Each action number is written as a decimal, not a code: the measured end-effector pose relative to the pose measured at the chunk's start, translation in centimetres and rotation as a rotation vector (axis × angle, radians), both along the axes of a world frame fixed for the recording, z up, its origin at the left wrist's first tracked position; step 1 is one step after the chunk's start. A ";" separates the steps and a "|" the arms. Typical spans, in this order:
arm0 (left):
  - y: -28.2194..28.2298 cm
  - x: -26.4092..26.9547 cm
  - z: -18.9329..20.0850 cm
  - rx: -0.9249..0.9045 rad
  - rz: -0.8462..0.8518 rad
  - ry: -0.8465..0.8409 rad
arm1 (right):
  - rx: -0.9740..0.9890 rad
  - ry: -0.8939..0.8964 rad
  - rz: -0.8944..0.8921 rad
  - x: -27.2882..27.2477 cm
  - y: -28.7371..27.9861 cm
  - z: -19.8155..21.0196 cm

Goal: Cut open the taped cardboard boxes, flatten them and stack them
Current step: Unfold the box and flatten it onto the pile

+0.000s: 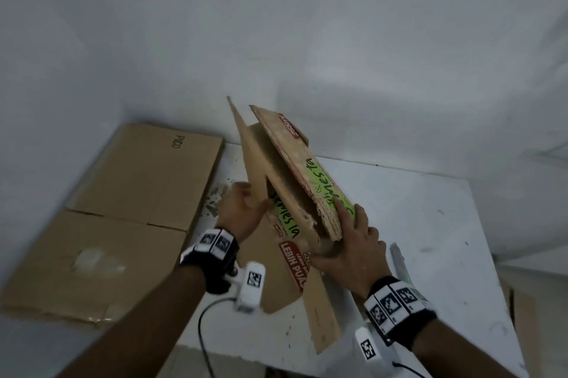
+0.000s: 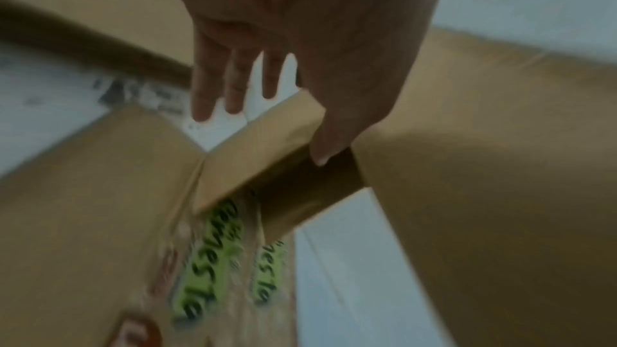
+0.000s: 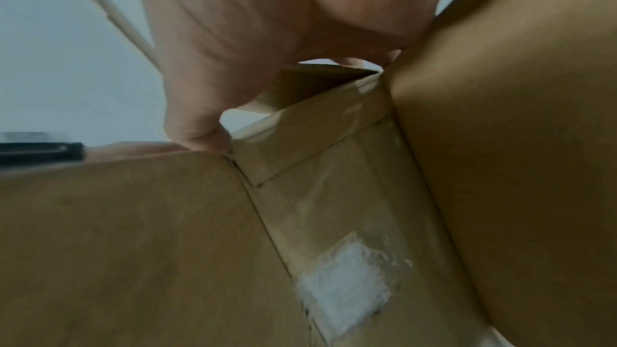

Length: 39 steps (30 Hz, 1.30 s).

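Observation:
A brown cardboard box [image 1: 295, 168] with green and red print stands opened and half collapsed on the white table [image 1: 415, 208], its long flaps splayed. My left hand [image 1: 242, 205] holds the tall plain panel at the box's left. In the left wrist view the thumb lies over a flap [image 2: 260, 152] while the other fingers [image 2: 233, 83] stretch straight behind it. My right hand [image 1: 347, 242] grips the near end of the printed flaps, index finger laid along the green print and thumb underneath. In the right wrist view, taped seams [image 3: 317, 141] run below the right hand [image 3: 267, 36].
A large flattened cardboard sheet [image 1: 138, 187] lies at the left, against the wall. A box cutter [image 1: 399, 260] rests on the table just right of my right hand. More cardboard [image 1: 525, 331] shows below the table's right edge. White walls close in behind.

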<state>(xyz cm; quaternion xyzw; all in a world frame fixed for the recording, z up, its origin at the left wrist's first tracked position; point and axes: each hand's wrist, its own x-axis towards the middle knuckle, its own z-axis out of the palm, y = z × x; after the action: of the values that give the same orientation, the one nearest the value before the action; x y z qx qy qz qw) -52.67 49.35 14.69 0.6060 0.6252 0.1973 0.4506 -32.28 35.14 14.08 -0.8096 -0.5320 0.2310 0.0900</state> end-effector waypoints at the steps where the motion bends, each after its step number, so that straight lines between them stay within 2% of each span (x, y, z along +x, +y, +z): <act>1: 1.7 0.1 -0.7 0.021 -0.015 0.136 | -0.007 0.001 0.018 0.6 -0.2 0.2; 5: 5.7 2.0 -2.4 -0.014 0.000 0.343 | -0.015 0.005 0.067 3.5 -1.0 1.0; 7: 5.9 2.3 -3.1 -0.044 0.026 0.376 | -0.024 0.017 0.073 4.7 -1.7 1.3; 9: 5.8 2.1 -3.6 -0.054 -0.059 0.424 | -0.027 0.037 0.065 5.5 -2.2 1.6; 10: 5.6 1.9 -3.7 0.010 -0.124 0.409 | -0.024 0.052 0.051 5.9 -2.2 1.7; 12: 5.9 0.5 -4.0 0.184 -0.110 0.215 | -0.018 0.074 0.018 6.5 -2.1 1.9; 14: 6.6 -1.6 -3.7 0.216 0.109 -0.028 | -0.019 0.073 0.016 7.0 -1.9 2.1; 16: 8.1 -4.6 -3.7 0.137 0.378 -0.072 | -0.037 0.041 0.063 6.6 -1.8 2.2; 18: 8.5 -7.2 -3.3 -0.046 0.579 -0.116 | -0.068 -0.026 0.146 5.0 -1.3 2.3; 19: 7.9 -7.8 -2.6 -0.165 0.597 -0.249 | -0.084 -0.062 0.183 3.9 -0.7 2.2; 21: 5.2 -7.2 -0.8 -0.425 0.465 -0.625 | -0.094 -0.124 0.234 1.5 1.2 1.9; 23: 2.5 -6.0 0.0 -0.529 0.271 -0.803 | -0.119 -0.174 0.276 -0.4 4.0 1.7; 24: 1.4 -5.2 0.0 -0.505 0.190 -0.837 | -0.146 -0.168 0.297 -0.9 5.6 1.5; 25: 0.8 -4.5 -0.5 -0.461 0.135 -0.774 | -0.171 -0.149 0.316 -1.1 7.3 1.2; 27: 0.9 -3.3 -2.5 -0.329 0.228 -0.489 | -0.187 -0.098 0.340 -1.0 10.5 -0.2; 29: 1.4 -3.6 -4.4 -0.329 0.301 -0.343 | -0.153 -0.020 0.297 -0.7 12.1 -1.4; 31: 1.5 -4.6 -5.7 -0.318 0.253 -0.269 | -0.101 0.098 0.161 0.4 12.2 -3.1; 33: 1.0 -5.9 -6.9 -0.278 0.170 -0.161 | -0.144 0.149 0.013 1.6 10.9 -5.0; 36: -0.3 -7.7 -10.2 -0.264 0.166 0.050 | -0.208 0.077 -0.169 3.5 7.5 -8.1; 39: -0.8 -8.2 -12.8 -0.265 0.129 0.229 | -0.179 0.062 -0.458 4.7 4.9 -9.6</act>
<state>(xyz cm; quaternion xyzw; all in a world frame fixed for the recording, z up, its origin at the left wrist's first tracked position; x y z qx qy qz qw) -60.86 48.60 1.87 0.5186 0.7303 0.0715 0.4389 -27.53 40.06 4.43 -0.9064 -0.3091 0.2754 0.0841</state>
